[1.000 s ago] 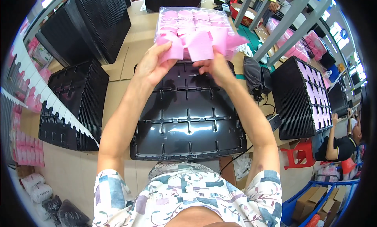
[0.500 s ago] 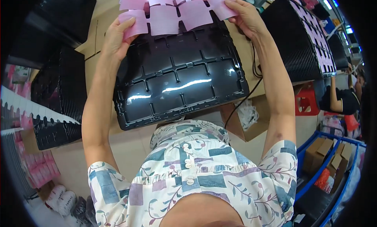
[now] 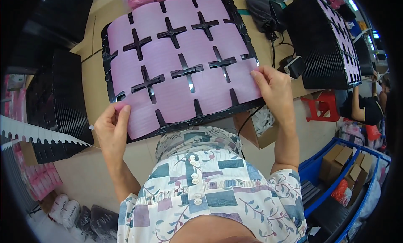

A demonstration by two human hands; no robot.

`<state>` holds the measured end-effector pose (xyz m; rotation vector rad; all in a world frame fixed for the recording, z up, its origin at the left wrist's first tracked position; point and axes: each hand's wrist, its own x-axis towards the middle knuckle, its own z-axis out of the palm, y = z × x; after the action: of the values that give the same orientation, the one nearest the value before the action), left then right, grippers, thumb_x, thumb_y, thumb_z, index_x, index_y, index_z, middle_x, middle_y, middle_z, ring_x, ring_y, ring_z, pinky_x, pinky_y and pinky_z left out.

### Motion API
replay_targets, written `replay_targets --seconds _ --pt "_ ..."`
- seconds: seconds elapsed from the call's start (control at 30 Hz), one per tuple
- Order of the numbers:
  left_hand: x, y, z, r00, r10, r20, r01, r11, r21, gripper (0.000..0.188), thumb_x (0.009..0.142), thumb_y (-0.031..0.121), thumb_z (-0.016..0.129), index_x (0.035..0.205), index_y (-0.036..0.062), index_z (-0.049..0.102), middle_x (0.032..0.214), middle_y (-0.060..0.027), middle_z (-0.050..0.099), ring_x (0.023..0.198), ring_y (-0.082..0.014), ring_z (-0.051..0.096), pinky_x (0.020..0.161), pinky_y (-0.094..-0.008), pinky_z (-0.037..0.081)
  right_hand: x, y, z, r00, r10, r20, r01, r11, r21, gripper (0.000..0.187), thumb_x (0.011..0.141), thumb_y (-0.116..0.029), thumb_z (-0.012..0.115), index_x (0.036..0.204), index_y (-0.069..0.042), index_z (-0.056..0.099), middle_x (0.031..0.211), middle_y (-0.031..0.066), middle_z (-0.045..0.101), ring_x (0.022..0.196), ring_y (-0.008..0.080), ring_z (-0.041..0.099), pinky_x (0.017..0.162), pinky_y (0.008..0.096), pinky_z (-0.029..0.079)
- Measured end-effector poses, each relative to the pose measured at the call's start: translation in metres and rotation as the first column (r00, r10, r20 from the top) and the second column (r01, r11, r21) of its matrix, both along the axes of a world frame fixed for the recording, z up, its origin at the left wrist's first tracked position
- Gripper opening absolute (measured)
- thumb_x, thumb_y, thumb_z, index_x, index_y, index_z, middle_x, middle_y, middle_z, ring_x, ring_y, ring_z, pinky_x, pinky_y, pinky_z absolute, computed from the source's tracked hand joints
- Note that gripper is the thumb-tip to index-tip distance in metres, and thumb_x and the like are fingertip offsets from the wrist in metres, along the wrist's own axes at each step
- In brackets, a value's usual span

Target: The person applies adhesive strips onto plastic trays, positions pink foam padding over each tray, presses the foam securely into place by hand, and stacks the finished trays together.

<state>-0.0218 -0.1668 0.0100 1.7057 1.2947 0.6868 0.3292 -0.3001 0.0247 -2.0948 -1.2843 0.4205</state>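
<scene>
A pink sheet [image 3: 184, 52] with cross-shaped cut-outs lies over a black plastic tray [image 3: 106, 70], whose dark ridges show through the openings. My left hand [image 3: 112, 127] pinches the sheet's near left corner between thumb and fingers. At the near right corner my right hand [image 3: 273, 85] grips the sheet the same way. The near edge looks slightly lifted at the left corner. Along the front and far right, the tray's black rim stays visible past the sheet.
Tall stacks of black trays stand at left [image 3: 58, 104] and right [image 3: 319, 45], the right one topped with pink. A black adapter [image 3: 292, 66] with cables sits beside the tray. A red stool [image 3: 321, 106], a blue-framed cart [image 3: 327, 180] and another person [image 3: 365, 104] are further right.
Both hands have come toward me, drawing the pink sheet down over the black tray. The tray's glossy surface, bare before, is now mostly covered.
</scene>
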Motion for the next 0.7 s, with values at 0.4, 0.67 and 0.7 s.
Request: replay_targets --seconds 0.4,0.67,0.7 --pt "0.017 -0.02 -0.01 0.931 0.215 -0.295 -0.097 0.925 0.367 0.038 0.086 0.007 0.072 0.121 0.0044 0.057 0.064 -0.008 0.058 0.053 -0.0175 0.057 0.052 -0.033 0.045 -0.02 0.0 -0.013 0.896 -0.116 0.429 0.106 0.993 0.046 0.024 0.082 -0.023 0.074 0.071 -0.005 0.064 0.063 0.0089 0.062 0.056 0.0286 0.062 0.052 0.0377 0.046" --pt "0.017 -0.021 -0.005 0.945 0.197 -0.262 -0.108 0.941 0.32 0.048 0.082 0.006 0.074 0.126 0.0038 0.055 0.07 -0.0097 0.061 0.057 -0.0227 0.06 0.056 -0.0362 0.049 -0.022 -0.004 -0.009 0.902 -0.132 0.412 0.113 0.991 0.071 0.022 0.085 -0.021 0.071 0.073 -0.004 0.064 0.06 0.0107 0.059 0.053 0.0268 0.059 0.052 0.0381 0.045" --pt "0.015 -0.022 -0.005 0.96 0.172 -0.22 -0.097 0.945 0.313 0.051 0.081 0.005 0.075 0.127 0.0032 0.054 0.072 -0.0093 0.061 0.058 -0.0225 0.061 0.057 -0.0362 0.05 -0.021 -0.003 -0.011 0.901 -0.128 0.414 0.113 0.992 0.061 0.021 0.085 -0.021 0.071 0.074 -0.004 0.065 0.059 0.01 0.058 0.051 0.0258 0.057 0.052 0.0373 0.044"
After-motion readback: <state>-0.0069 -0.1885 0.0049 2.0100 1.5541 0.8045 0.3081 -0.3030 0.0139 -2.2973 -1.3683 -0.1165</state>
